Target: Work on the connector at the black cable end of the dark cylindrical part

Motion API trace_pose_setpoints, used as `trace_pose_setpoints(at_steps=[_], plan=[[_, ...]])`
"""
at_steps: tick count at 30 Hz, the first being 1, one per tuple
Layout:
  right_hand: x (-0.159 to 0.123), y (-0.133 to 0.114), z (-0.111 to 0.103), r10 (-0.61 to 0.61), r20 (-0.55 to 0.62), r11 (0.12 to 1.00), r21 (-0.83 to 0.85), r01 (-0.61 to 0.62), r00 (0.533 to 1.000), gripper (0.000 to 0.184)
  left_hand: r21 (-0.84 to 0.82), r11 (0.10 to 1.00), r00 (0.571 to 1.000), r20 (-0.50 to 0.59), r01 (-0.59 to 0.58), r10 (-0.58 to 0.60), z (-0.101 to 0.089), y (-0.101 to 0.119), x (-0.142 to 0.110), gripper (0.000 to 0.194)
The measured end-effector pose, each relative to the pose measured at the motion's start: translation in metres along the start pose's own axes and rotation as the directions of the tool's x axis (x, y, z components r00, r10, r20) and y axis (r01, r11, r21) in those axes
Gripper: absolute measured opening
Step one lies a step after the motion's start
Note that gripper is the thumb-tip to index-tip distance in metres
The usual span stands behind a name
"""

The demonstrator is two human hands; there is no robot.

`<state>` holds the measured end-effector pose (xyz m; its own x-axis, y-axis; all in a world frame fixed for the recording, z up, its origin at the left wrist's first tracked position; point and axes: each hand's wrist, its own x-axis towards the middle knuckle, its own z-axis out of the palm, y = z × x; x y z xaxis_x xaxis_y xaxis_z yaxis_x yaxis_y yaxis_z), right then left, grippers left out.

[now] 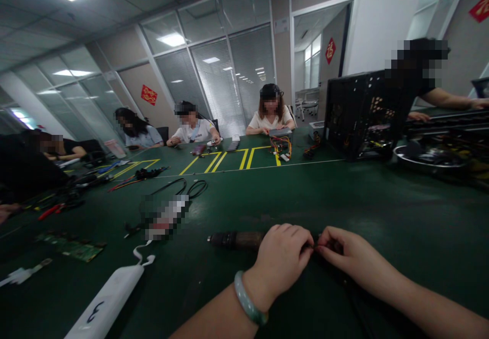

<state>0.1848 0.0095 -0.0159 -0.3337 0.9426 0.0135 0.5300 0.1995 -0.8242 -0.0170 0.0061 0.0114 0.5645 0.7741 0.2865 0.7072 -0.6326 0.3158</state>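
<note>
An electric screwdriver (244, 240) lies sideways on the green table, with a dark barrel and a metal tip pointing left. My left hand (280, 252), with a pale green bangle at the wrist, is closed over its rear part. Just right of it, my right hand (346, 251) pinches thumb against fingertips at the tool's tail end. The fingertips of both hands nearly meet there. Whatever the right fingers hold is too small and dark to make out. A dark cable appears to run from under the right hand toward the near edge.
To the left are a white power strip (109, 303) marked 3, a green circuit board (72, 246) and a coiled black cable (197, 189). A black computer case (361, 115) stands at the back right, near a metal bowl (431, 168). Several people sit around the table.
</note>
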Motion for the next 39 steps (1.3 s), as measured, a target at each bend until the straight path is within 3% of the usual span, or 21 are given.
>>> trace_pose_setpoints(at_steps=[8, 13, 20, 28, 39], plan=[[-0.0011, -0.0022, -0.0011, 0.008, 0.012, 1.000, -0.020, -0.008, 1.000, 0.015, -0.031, 0.999, 0.999, -0.033, 0.014, -0.015, -0.0009, 0.0021, -0.0004, 0.017], [-0.0011, -0.0026, -0.0002, 0.001, 0.014, 0.999, -0.044, 0.000, 1.000, 0.014, -0.010, 1.000, 1.000, -0.022, 0.008, -0.009, -0.0004, 0.0015, -0.0005, 0.010], [-0.0053, -0.0102, -0.0003, -0.030, -0.059, 0.968, -0.249, 0.014, 0.998, 0.007, -0.017, 1.000, 0.999, -0.035, 0.011, -0.012, 0.0026, 0.0006, -0.0001, 0.010], [-0.0021, -0.0069, -0.0023, 0.012, -0.010, 0.992, -0.123, -0.013, 1.000, 0.012, 0.016, 1.000, 1.000, 0.007, -0.005, 0.005, -0.0011, 0.0016, -0.0001, 0.014], [-0.0032, -0.0060, -0.0016, -0.003, -0.024, 0.994, -0.112, 0.000, 1.000, 0.008, 0.024, 1.000, 1.000, -0.003, 0.005, -0.005, 0.0012, 0.0010, 0.0000, 0.013]])
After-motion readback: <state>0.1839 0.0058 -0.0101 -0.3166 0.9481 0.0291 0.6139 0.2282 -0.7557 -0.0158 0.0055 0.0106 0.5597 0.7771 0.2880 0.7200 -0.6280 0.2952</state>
